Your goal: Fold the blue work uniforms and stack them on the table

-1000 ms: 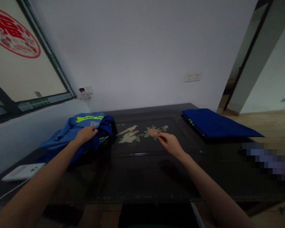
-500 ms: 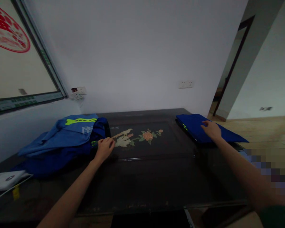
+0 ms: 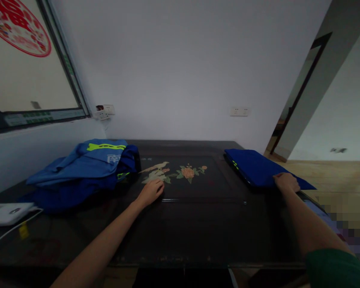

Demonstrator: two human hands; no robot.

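My left hand (image 3: 151,191) hovers over or rests on the dark table (image 3: 198,228), near the painted bird and flower. Its fingers are curled in and I see nothing in them. At the right, a folded blue garment (image 3: 252,166) with small yellow-green marks lies flat on the table. My right hand (image 3: 287,183) is at its near edge, fingers bent and closed on the cloth; the fingertips are partly hidden. A heaped blue jacket (image 3: 87,164) with a yellow-green stripe lies at the left, apart from my left hand.
A white device (image 3: 10,214) with a white cable sits at the left table edge. Wall sockets (image 3: 240,111) are set above the table's back. A window (image 3: 21,80) with a red round sticker stands at the left.
My left hand has moved right, away from the heaped jacket. My right hand has come from above the folded garment to its near edge and closed there. The view has shifted slightly.
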